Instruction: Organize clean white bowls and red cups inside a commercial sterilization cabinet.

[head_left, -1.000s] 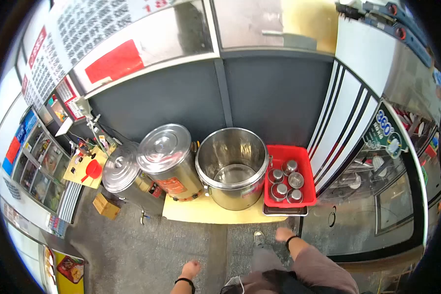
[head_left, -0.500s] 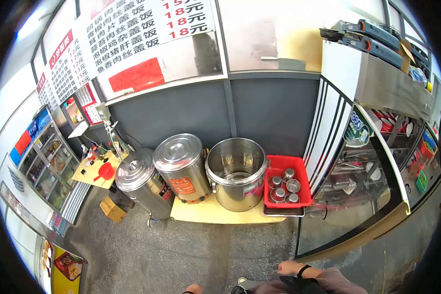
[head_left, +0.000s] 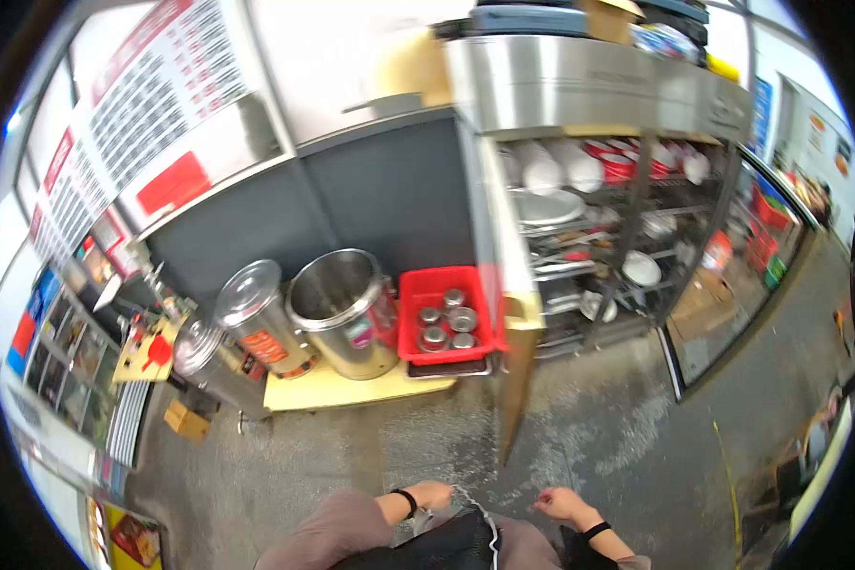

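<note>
My left hand (head_left: 434,495), a black band at the wrist, is low in front of me beside the white edging of a black apron (head_left: 446,546). Its fingers are blurred and partly hidden. To the right, my right hand (head_left: 562,505) hangs over the floor with its fingers loosely curled in, and nothing shows in it. Ahead stands a steel cabinet (head_left: 598,90) with its glass doors swung outward. Its shelves hold stacked bowls (head_left: 617,166), a white oval plate (head_left: 547,206) and utensils. Neither hand touches the cabinet.
A red basin (head_left: 446,356) with several metal-topped jars sits on a low yellow table (head_left: 351,394), next to an uncovered steel pot (head_left: 347,347) and a lidded steel drum (head_left: 266,332). One cabinet door (head_left: 520,380) juts out edge-on. A cardboard box (head_left: 186,419) lies on the floor.
My view has turned right and closer to the cabinet, so its shelves now show. The pots and red basin have shifted left in view. Both hands are now higher in view.
</note>
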The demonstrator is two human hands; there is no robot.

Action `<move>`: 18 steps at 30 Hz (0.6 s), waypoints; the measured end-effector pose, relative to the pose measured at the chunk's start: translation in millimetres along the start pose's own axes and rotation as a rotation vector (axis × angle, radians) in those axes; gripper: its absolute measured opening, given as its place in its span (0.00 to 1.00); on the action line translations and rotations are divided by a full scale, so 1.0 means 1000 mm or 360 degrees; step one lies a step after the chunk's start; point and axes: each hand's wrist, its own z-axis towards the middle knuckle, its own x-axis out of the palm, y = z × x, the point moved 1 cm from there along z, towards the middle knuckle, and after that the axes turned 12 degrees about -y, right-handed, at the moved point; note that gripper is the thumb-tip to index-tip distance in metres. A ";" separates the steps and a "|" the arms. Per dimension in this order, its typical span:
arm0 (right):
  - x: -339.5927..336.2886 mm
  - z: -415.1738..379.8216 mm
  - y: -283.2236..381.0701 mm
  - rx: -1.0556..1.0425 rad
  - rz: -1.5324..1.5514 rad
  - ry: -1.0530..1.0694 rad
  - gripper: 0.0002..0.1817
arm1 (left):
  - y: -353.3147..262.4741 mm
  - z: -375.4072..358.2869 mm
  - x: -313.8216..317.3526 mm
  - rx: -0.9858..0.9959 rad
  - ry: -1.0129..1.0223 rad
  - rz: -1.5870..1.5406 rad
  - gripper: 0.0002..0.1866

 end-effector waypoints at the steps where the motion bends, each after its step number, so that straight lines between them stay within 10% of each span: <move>1: -0.026 -0.022 -0.013 0.0135 0.0037 -0.0028 0.28 | -0.025 0.025 0.004 0.0108 -0.0060 -0.0053 0.19; 7: -0.119 -0.094 -0.111 0.0450 0.0298 -0.0654 0.22 | -0.203 0.148 -0.077 0.0475 -0.0118 -0.0055 0.18; 18: -0.242 -0.056 -0.167 0.0489 0.0411 -0.0783 0.18 | -0.313 0.366 -0.180 0.0506 -0.0276 0.0043 0.19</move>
